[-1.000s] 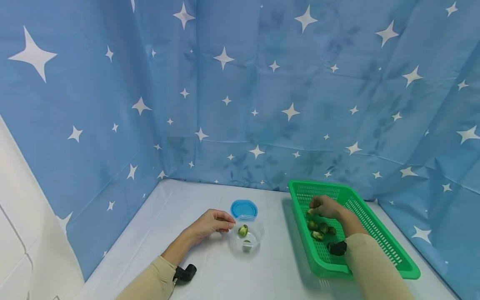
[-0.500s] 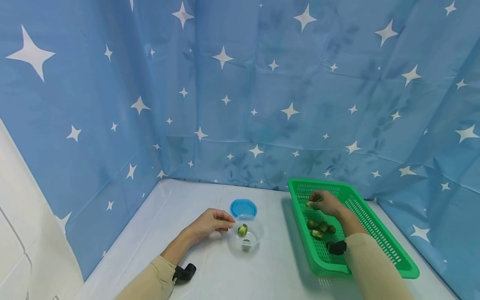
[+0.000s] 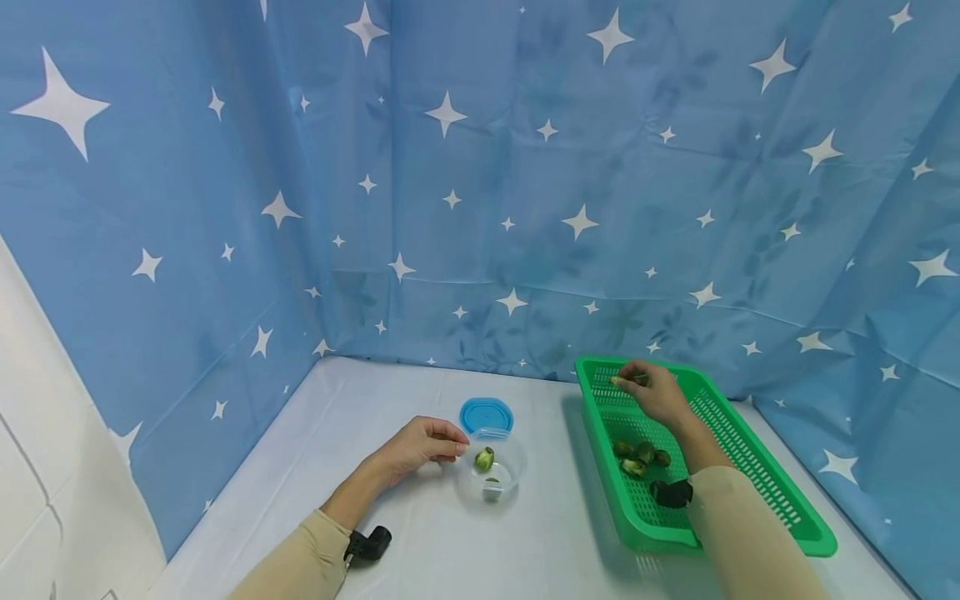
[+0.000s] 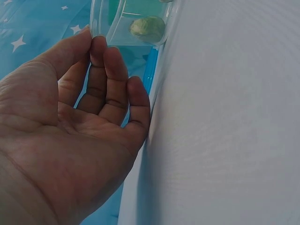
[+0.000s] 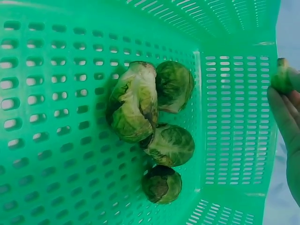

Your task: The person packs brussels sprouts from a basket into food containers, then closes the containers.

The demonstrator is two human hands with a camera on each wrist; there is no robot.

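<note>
My left hand (image 3: 422, 446) pinches the rim of a clear plastic container (image 4: 99, 18) between thumb and fingertips. Inside it lie two Brussels sprouts, one yellow-green (image 3: 484, 458) and one lower down (image 3: 492, 485). On the right, my right hand (image 3: 654, 393) holds a small Brussels sprout (image 5: 281, 78) between thumb and fingers. It is raised over the far part of the green basket (image 3: 597, 442), near rim height. Several more Brussels sprouts (image 5: 133, 103) are clustered on the basket floor, below and nearer than this hand.
Just behind the container a round blue lid (image 3: 486, 414) lies on the white tablecloth (image 3: 558, 533). A blue curtain with white stars (image 3: 480, 208) stands along the back and sides. The basket's tall slotted walls surround the sprouts.
My right hand has lifted up and away from the basket floor, carrying the Brussels sprout. My left hand stays at the container's rim.
</note>
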